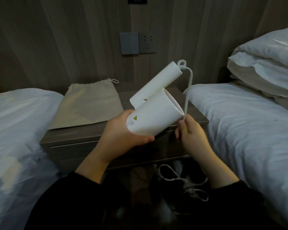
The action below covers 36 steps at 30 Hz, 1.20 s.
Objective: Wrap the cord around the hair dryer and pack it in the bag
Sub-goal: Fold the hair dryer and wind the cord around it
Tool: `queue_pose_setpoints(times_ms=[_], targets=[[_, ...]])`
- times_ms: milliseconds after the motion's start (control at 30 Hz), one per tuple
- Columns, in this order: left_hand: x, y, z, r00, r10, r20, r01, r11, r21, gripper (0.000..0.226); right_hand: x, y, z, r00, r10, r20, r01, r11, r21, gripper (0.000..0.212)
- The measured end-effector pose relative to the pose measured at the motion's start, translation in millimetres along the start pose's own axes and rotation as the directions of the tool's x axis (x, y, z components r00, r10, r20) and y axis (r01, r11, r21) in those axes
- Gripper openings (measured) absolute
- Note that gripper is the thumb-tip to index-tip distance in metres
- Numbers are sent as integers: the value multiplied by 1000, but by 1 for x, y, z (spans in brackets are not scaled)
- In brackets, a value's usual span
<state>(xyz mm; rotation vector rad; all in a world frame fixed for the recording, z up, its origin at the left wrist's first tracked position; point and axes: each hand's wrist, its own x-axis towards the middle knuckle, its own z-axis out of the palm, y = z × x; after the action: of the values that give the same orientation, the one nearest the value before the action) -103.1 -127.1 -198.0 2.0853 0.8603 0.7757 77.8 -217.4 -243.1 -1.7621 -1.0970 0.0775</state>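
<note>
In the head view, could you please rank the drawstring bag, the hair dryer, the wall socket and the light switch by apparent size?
1. Drawstring bag
2. Hair dryer, though it is nearer the camera
3. Wall socket and light switch: they look alike, so I leave them unranked.

One hair dryer (154, 112), one cord (189, 87), one bag (88, 105) left of the dryer, two hands, two beds, two pillows.
</note>
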Motion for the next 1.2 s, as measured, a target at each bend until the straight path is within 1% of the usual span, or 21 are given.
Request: queue_pose_setpoints(times_ms=[67, 100, 167, 267, 367, 433, 500, 567, 600, 633, 667, 700, 733, 767, 800, 867, 933, 967, 1067, 1133, 1200], targets=[[1, 3, 6, 998, -70, -12, 69, 995, -70, 60, -6, -3, 6, 992, 68, 104, -46, 979, -200, 17], [3, 5, 8, 995, -99, -20, 97, 993, -72, 58, -10, -6, 9, 978, 109, 179, -43, 940, -339, 19], [6, 4, 12, 988, -144, -54, 143, 989, -21, 59, -20, -17, 15, 941, 132, 310, 47, 860, -509, 19], [8, -3, 12, 973, -186, -134, 201, 974, 108, 68, -31, -38, 14, 887, 92, 452, 208, 795, -570, 23], [8, -13, 12, 980, -125, -156, 164, 947, 275, 77, -36, -51, 4, 815, 88, 572, 360, 696, -621, 26], [9, -17, 12, 987, -53, -155, 112, 907, 407, 79, -36, -55, -4, 777, 51, 627, 397, 733, -552, 24], [11, -20, 9, 987, 29, -156, 52, 869, 491, 77, -34, -57, -8, 776, -56, 628, 362, 855, -371, 21], [12, -23, 5, 985, 102, -138, -4, 818, 575, 74, -31, -63, -15, 791, -145, 594, 201, 979, -29, 27], [12, -24, 4, 985, 116, -129, -15, 797, 603, 74, -31, -68, -22, 788, -146, 598, 78, 987, 138, 31], [12, -24, 3, 985, 120, -127, -17, 790, 613, 75, -30, -73, -28, 771, -137, 622, -7, 975, 223, 37], [11, -24, 3, 984, 120, -132, -14, 790, 613, 75, -29, -75, -33, 748, -133, 650, -16, 976, 218, 43], [11, -24, 4, 982, 124, -141, -12, 790, 613, 75, -28, -76, -36, 756, -115, 644, 13, 987, 161, 45], [11, -24, 4, 980, 132, -151, -11, 789, 615, 73, -26, -74, -36, 813, -113, 571, 84, 994, 76, 42], [12, -25, 5, 978, 136, -158, -11, 791, 612, 72, -22, -68, -33, 887, -138, 442, 160, 987, -13, 37], [12, -25, 5, 978, 131, -159, -10, 800, 600, 71, -20, -64, -29, 945, -144, 293, 173, 982, -75, 31], [13, -25, 3, 985, 89, -144, 3, 841, 540, 72, -17, -59, -22, 995, -65, 77, 74, 990, -124, 22], [13, -22, 1, 993, 5, -119, 47, 901, 432, 74, -19, -55, -16, 999, 31, -9, -33, 983, -180, 9], [12, -19, 0, 993, -47, -107, 82, 933, 349, 73, -20, -53, -14, 999, 49, -12, -50, 971, -235, 5], [15, -13, 1, 979, -195, -67, 200, 977, 76, 69, -26, -52, -6, 997, 51, 65, -17, 893, -449, 12], [17, -10, 2, 971, -238, -33, 239, 970, 44, 70, -30, -50, 2, 978, 45, 202, 75, 832, -550, 17], [16, -10, 3, 972, -230, -49, 234, 969, 83, 73, -33, -53, 7, 933, 14, 358, 194, 821, -538, 9]])
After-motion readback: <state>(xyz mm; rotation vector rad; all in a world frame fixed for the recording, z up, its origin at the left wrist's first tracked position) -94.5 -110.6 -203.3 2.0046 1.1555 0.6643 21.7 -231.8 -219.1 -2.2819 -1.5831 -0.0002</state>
